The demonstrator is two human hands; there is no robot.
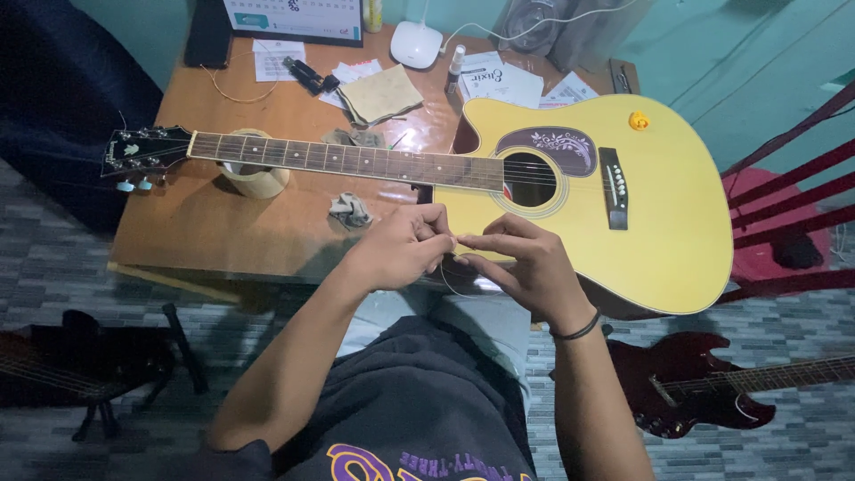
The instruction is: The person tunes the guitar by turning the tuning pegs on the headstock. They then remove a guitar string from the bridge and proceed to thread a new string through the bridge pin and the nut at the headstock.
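Clearly, the largest thing seen is the yellow acoustic guitar, which is laid flat across the wooden table with its headstock to the left and its body to the right, partly over the table edge. Its neck is rested on a roll of tape. On the floor at the lower right a dark red electric guitar is seen, and at the lower left another dark instrument is only partly shown. At the far side of the table a white lamp base, some papers and a folded brown cloth are placed. A small grey crumpled rag is lying just below the neck.

Both hands are held together in front of the lower edge of the guitar body. The left hand is closed, its fingertips pinched on a thin guitar string, which is curved in a loop under the hands. The right hand, with a black wristband, is partly closed, and its fingertips are met with the left ones on the same string.
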